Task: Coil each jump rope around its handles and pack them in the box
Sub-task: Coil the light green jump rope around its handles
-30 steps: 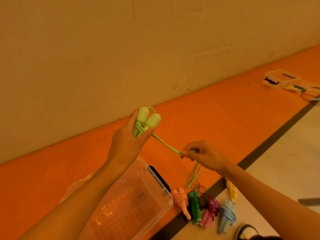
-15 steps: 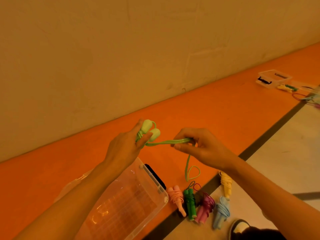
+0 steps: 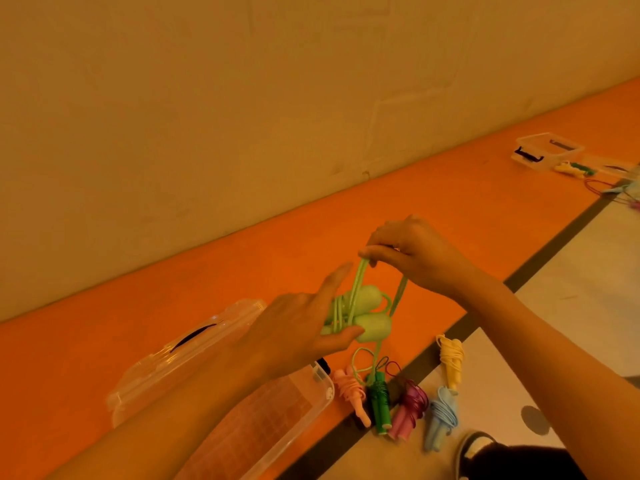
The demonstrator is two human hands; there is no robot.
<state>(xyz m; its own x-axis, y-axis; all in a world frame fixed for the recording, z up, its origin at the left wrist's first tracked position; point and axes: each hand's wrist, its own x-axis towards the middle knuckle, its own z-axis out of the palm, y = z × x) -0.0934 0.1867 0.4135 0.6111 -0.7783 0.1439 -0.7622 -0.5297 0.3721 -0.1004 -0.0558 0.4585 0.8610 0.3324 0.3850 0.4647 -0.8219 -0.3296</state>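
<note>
My left hand holds the two light green jump rope handles side by side, thumb under them and forefinger stretched out. Several turns of the green rope lie around the handles. My right hand pinches the green rope just above the handles, and a loose end loops down below them. The clear plastic box stands open on the orange floor under my left forearm. Coiled ropes lie right of the box: pink, dark green, magenta, light blue and yellow.
The box's clear lid lies behind it. A second clear box with loose ropes beside it sits far right by the wall. A dark strip divides the orange floor from the pale floor. A shoe shows at the bottom right.
My right hand has carried the rope up and over the handles, laying on another turn. My left hand has lowered and turned the handles sideways. The hanging tail is shorter.
</note>
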